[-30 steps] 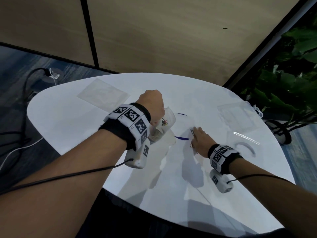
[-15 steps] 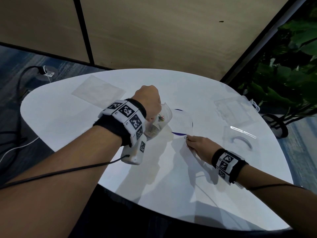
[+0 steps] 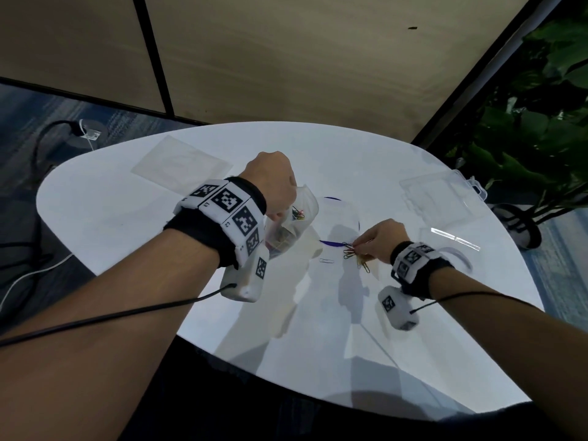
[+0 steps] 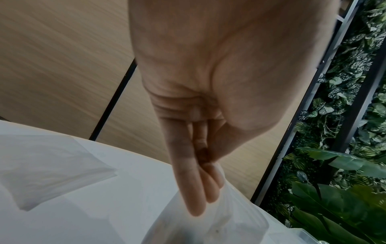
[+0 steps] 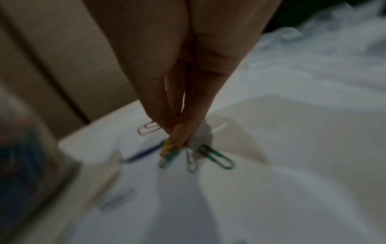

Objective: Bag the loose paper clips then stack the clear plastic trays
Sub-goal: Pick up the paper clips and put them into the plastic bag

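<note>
My left hand pinches the rim of a clear plastic bag and holds it up above the white table; coloured paper clips show inside it. In the left wrist view the fingers clamp the bag's edge. My right hand pinches a small bunch of coloured paper clips just above the table, seen close in the right wrist view as yellow, green and silver paper clips. One silver clip lies loose on the table. A clear tray sits at the far right, another clear tray nearer.
A flat clear sheet or lid lies at the table's far left. A blue-edged clear round piece lies at the middle. Leafy plants stand beyond the right edge; cables run on the floor at left.
My right hand slid back toward me from the round piece, turned, and now pinches a bunch of clips lifted off the table. The left hand keeps holding the bag.
</note>
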A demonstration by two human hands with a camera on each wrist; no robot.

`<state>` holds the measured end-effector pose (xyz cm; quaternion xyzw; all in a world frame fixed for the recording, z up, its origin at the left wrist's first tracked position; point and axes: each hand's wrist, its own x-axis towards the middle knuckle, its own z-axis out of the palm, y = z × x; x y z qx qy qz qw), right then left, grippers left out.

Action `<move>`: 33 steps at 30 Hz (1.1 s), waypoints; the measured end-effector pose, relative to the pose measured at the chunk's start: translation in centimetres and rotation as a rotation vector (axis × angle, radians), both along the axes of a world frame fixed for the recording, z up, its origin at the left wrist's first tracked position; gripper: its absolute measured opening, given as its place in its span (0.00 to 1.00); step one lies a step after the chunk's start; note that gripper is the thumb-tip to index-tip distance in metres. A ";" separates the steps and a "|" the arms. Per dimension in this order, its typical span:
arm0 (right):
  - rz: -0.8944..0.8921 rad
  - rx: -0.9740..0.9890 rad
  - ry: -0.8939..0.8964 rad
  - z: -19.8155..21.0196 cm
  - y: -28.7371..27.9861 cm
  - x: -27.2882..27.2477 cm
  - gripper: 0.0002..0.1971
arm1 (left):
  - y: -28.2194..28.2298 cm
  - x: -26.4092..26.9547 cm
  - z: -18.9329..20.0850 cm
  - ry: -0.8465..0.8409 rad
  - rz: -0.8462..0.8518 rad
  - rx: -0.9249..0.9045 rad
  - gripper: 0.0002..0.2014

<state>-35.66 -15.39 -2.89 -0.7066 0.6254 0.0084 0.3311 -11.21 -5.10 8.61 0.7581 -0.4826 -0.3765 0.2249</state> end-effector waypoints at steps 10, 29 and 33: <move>-0.139 0.291 -0.844 9.8 3.0 7.6 0.03 | 0.0 -0.1 -0.2 -0.018 -0.013 -0.007 0.16; 0.813 -0.137 0.364 -1.0 0.9 -0.3 0.38 | 0.2 1.1 -0.1 -0.055 -0.003 0.002 0.16; 0.896 -0.162 0.431 -0.7 1.3 -3.3 0.45 | 0.1 0.9 -0.1 -0.077 -0.010 0.014 0.15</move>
